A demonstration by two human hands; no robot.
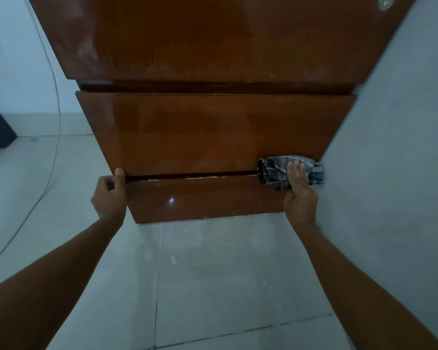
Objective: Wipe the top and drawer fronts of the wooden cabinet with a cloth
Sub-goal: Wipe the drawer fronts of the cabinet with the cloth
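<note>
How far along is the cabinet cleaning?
Not finished. The cabinet top shows pale dusty smears, so it looks undone or streaky. The right hand presses the cloth at the drawer gap's right end; the left hand grips the left edge. The lower drawer front remains.

You will find no legible text, label, brand or number here. The round metal fitting (385, 1) on the cabinet top (213, 34) bears a mark too blurred to read.

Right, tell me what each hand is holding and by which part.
The right hand holds a bunched grey cloth around its middle, pressed against the drawer fronts near the wall. The left hand grips the left end of the lower drawer front, thumb at the gap.
</note>
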